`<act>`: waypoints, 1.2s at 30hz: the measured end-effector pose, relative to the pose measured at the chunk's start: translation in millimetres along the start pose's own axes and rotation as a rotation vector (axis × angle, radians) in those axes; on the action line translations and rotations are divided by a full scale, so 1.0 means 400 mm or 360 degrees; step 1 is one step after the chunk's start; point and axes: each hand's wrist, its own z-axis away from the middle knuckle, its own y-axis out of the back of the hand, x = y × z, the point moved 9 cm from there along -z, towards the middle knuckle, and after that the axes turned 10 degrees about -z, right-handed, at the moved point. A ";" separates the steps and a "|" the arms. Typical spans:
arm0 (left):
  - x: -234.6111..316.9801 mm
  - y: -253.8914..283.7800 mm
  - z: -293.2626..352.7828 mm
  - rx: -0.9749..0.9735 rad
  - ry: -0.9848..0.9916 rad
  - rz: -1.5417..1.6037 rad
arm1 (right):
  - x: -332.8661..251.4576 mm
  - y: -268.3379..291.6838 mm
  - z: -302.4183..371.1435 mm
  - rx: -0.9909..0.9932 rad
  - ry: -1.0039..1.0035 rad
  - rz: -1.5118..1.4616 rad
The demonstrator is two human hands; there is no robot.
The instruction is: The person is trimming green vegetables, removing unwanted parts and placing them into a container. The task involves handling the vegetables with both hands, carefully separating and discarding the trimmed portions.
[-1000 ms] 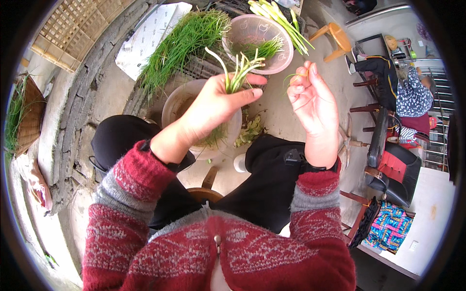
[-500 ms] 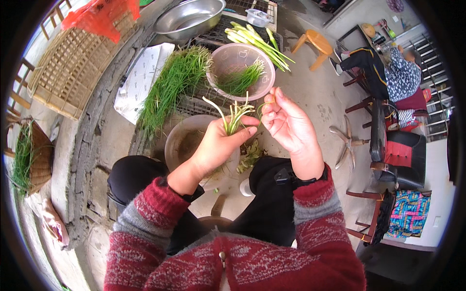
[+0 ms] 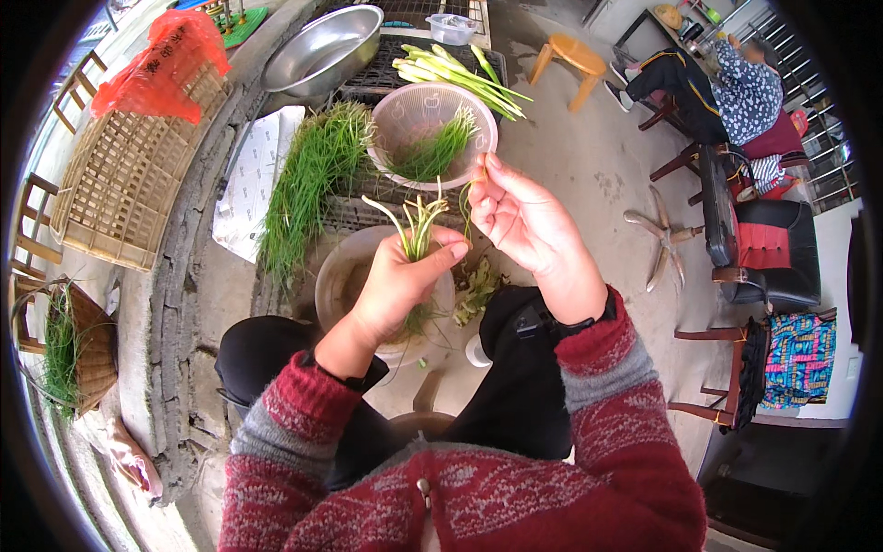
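My left hand [image 3: 394,290] is closed around a small bunch of chives [image 3: 418,230], their pale stem ends sticking up. Close beside it, my right hand [image 3: 529,225] pinches a thin yellowish-green strand [image 3: 466,210] between thumb and forefinger. Under my left hand stands a wide basin [image 3: 333,271] with brownish contents, partly hidden. Beyond the hands is a pink colander [image 3: 490,138] with some chives [image 3: 437,155] inside. A large heap of chives [image 3: 313,184] lies left of the colander. Wilted leaves [image 3: 478,287] lie on the floor by my right knee.
A steel bowl [image 3: 324,57], a clear plastic tub [image 3: 451,29] and pale green stalks [image 3: 446,74] are at the back. A wooden stool [image 3: 572,57] stands right of them. A bamboo crate [image 3: 129,184] is on the left; a person [image 3: 747,101] sits far right.
The whole view has shifted slightly, so the surroundings sit in other places. Both hands keep nearly the same pose, the bunch in the left and the strand in the right.
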 end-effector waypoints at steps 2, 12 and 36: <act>0.000 -0.002 0.000 -0.0026 0.0016 0.0019 | 0.000 0.001 0.000 0.0009 0.0006 -0.0004; -0.009 -0.023 0.000 -0.0193 0.0113 0.0062 | 0.004 0.004 -0.003 0.0020 -0.0027 0.0028; 0.016 0.050 0.003 0.0139 -0.0065 0.0028 | 0.027 0.000 -0.022 -0.0018 -0.0116 -0.0051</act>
